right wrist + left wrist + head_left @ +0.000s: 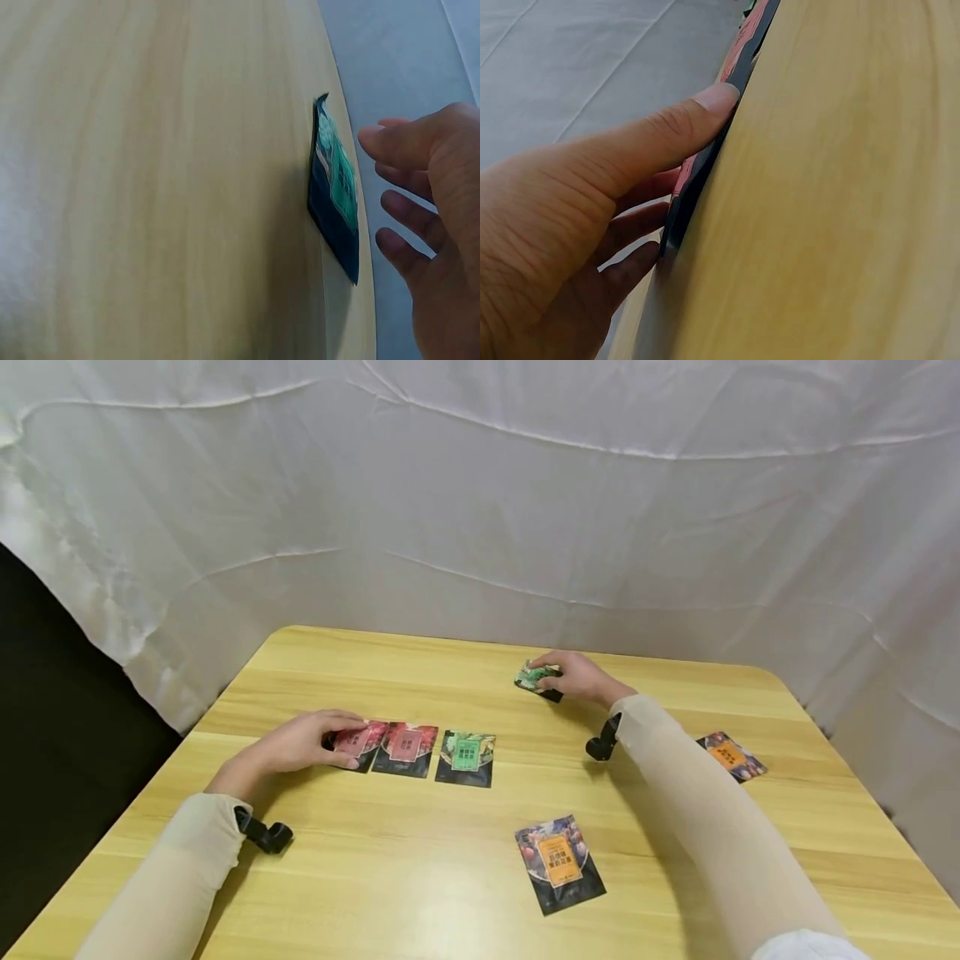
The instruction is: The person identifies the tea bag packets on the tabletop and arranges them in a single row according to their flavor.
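My left hand (341, 742) grips the left end of a red packet (363, 740) that lies flat on the wooden table (390, 877). In the left wrist view the thumb (712, 101) presses its near edge and the fingers curl at its far edge, around the red packet (739, 52). A second red packet (406, 748) and a green packet (467, 758) lie in a row to its right. My right hand (552, 672) hovers at another green packet (534, 677) at the far middle. In the right wrist view that hand (381, 187) has relaxed fingers, a small gap from the green packet (336, 187).
An orange-labelled dark packet (559, 863) lies near the front middle of the table. Another orange packet (731, 756) lies at the right. White cloth (480, 510) hangs behind and around the table. A dark gap (45, 710) shows at the left.
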`<state>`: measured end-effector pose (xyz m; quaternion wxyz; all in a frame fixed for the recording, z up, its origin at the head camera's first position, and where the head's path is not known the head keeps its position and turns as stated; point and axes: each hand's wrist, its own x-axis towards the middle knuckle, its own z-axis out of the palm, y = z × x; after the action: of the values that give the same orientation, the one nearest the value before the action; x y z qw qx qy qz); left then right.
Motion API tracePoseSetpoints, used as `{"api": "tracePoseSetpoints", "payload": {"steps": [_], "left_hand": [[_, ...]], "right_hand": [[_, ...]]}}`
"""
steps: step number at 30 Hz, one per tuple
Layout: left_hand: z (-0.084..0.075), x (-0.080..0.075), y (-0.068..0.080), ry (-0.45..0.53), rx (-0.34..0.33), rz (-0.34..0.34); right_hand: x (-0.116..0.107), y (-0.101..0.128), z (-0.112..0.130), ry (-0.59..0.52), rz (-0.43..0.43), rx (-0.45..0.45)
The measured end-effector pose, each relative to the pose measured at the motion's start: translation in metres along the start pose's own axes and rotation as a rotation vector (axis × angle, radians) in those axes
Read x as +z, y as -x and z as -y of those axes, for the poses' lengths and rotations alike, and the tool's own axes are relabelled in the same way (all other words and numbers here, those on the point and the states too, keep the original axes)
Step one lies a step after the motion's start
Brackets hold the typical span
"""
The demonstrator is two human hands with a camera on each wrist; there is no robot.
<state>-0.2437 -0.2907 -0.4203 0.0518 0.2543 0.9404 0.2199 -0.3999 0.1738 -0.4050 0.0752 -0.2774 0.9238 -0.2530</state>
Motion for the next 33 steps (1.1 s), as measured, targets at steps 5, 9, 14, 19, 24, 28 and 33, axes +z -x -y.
{"api": "tracePoseSetpoints", "payload": {"steps": [5,9,14,19,24,28,33], "left_hand": [[-0.001,0.001,0.002,-0.011,-0.008,0.0],[-0.002,0.002,0.005,-0.006,-0.013,0.001],[-0.004,0.001,0.008,-0.004,-0.021,0.002],[-0.005,-0.002,0.008,-0.012,-0.018,-0.008],[-0.005,-0.002,0.009,-0.011,-0.013,-0.004],[-0.003,-0.001,0.008,-0.007,-0.015,-0.003],[-0.003,0.001,0.007,0.001,-0.013,-0.008]], "right_hand": [[0.0,-0.004,-0.005,-0.043,0.024,0.005],[0.003,-0.005,-0.009,-0.049,0.067,0.004],[0.001,-0.007,-0.007,-0.061,0.147,0.014],[-0.006,-0.011,-0.004,0.004,0.16,-0.011],[-0.005,-0.013,-0.004,0.126,0.141,-0.067],[0.0,-0.013,-0.004,0.181,0.129,-0.093],[0.003,-0.011,0.001,0.135,0.151,-0.034]]}}
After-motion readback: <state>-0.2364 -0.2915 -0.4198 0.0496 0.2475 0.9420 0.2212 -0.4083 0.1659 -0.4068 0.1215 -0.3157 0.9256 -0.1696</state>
